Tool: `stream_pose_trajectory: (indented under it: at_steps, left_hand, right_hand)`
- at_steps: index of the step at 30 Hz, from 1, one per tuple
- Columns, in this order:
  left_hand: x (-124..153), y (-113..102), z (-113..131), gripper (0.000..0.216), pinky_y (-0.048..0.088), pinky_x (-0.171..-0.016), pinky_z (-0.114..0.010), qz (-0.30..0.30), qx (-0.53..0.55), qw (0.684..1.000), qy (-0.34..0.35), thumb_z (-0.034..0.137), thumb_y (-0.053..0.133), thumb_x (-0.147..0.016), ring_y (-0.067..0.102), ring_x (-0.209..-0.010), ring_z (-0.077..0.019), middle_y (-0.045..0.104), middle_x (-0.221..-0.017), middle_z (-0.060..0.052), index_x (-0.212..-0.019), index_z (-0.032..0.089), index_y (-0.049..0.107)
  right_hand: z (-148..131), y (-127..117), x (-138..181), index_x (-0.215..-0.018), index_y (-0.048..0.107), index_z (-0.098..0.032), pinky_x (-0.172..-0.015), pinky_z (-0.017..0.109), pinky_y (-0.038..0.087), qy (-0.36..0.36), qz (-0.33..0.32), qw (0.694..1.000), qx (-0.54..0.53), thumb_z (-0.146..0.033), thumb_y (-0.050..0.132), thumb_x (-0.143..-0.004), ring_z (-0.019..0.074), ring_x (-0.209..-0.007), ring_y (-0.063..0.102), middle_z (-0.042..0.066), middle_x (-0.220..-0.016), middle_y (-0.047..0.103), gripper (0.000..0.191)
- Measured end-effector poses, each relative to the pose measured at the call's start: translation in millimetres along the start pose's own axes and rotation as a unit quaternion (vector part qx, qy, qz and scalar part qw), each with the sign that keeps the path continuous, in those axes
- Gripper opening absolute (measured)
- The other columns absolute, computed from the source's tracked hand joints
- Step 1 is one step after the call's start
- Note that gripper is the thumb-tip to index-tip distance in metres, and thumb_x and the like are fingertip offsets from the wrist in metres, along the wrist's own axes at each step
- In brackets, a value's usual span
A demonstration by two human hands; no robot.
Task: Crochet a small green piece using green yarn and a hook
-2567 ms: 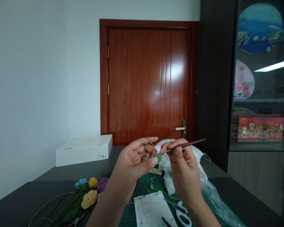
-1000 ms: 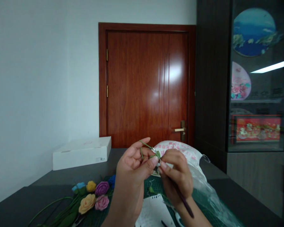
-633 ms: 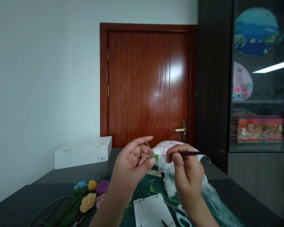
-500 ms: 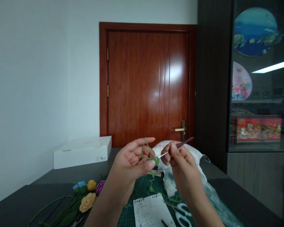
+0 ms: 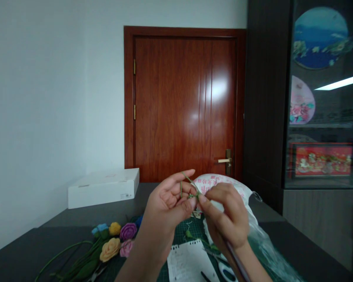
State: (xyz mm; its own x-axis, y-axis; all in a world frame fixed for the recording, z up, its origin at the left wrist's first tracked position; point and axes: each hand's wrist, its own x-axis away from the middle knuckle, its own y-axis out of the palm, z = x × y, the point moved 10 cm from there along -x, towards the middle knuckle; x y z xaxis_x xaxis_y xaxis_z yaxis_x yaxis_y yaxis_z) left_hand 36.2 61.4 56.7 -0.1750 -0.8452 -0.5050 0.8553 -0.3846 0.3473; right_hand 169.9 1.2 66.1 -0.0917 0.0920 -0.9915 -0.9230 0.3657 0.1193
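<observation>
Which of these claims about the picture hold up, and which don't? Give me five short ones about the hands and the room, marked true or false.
1. Green yarn runs over a raised finger of the left hand. True.
2. The right hand holds the scissors. False: it holds a slim dark tool; the scissors lie below it.
3. A white box sits on the table. True.
4. The door stands wide open. False: the door is shut.
5. All the flowers are red. False: the flowers include yellow, purple, pink and blue ones.

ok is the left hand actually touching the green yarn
Touching. The head view shows the green yarn running over the raised fingers of the left hand.
</observation>
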Motion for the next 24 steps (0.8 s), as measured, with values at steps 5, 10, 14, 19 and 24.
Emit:
stream_pose_trajectory:
  at_steps: [5, 10, 14, 19, 24]
  left_hand:
    - [1.0, 16.5, -25.1, 0.053, 0.034, -0.045, -0.012, -0.094, 0.092, 0.985, -0.111, 0.014, 0.088, -0.07, 0.044, -0.057, -0.004, 0.063, -0.085, -0.004, -0.122, 0.014, 0.075]
    - [1.2, 15.4, -18.2, 0.051, 0.04, -0.049, -0.011, -0.148, 0.102, 0.978, -0.102, 0.012, 0.085, -0.072, 0.052, -0.066, -0.0088, 0.064, -0.086, -0.007, -0.122, 0.014, 0.075]
    - [0.9, 14.6, -14.8, 0.04, 0.042, -0.048, -0.011, -0.168, 0.105, 0.975, -0.102, 0.014, 0.084, -0.074, 0.052, -0.063, -0.0075, 0.064, -0.085, -0.006, -0.114, 0.013, 0.078]
    - [-4.4, 6.9, -9.6, 0.035, 0.044, -0.052, -0.014, -0.128, 0.018, 0.99, -0.059, 0.014, 0.083, -0.074, 0.056, -0.067, -0.0098, 0.066, -0.085, -0.006, -0.109, 0.015, 0.079]
    - [-3.9, -2.4, 1.6, 0.039, 0.044, -0.055, -0.015, -0.06, -0.059, 0.996, -0.004, 0.012, 0.082, -0.076, 0.057, -0.074, -0.0109, 0.069, -0.093, -0.006, -0.114, 0.018, 0.077]
  right_hand:
    - [13.4, -1.8, 6.4, -0.097, 0.068, -0.029, -0.071, 0.039, 0.052, 0.075, 0.056, 0.986, -0.139, -0.025, 0.064, -0.095, 0.0202, -0.074, 0.061, 0.001, -0.079, 0.063, 0.006]
    - [43.5, 21.6, 11.8, -0.089, 0.06, -0.026, -0.055, 0.028, 0.046, 0.275, 0.086, 0.886, -0.363, -0.039, 0.057, -0.1, 0.0152, -0.059, 0.053, -0.002, -0.068, 0.056, 0.017]
    - [47.6, 33.9, 13.3, -0.086, 0.056, -0.025, -0.05, 0.025, 0.041, 0.344, 0.052, 0.826, -0.444, -0.041, 0.052, -0.101, 0.0138, -0.053, 0.048, -0.004, -0.065, 0.052, 0.021]
    - [50.3, 41.4, 18.7, -0.083, 0.06, -0.024, -0.056, 0.026, 0.044, 0.376, 0.024, 0.82, -0.431, -0.041, 0.056, -0.099, 0.0129, -0.059, 0.05, -0.002, -0.071, 0.054, 0.024]
    - [44.7, 26.6, 13.8, -0.089, 0.068, -0.024, -0.083, 0.029, 0.05, 0.296, 0.057, 0.901, -0.312, -0.033, 0.065, -0.097, 0.0151, -0.086, 0.065, 0.0, -0.086, 0.068, 0.013]
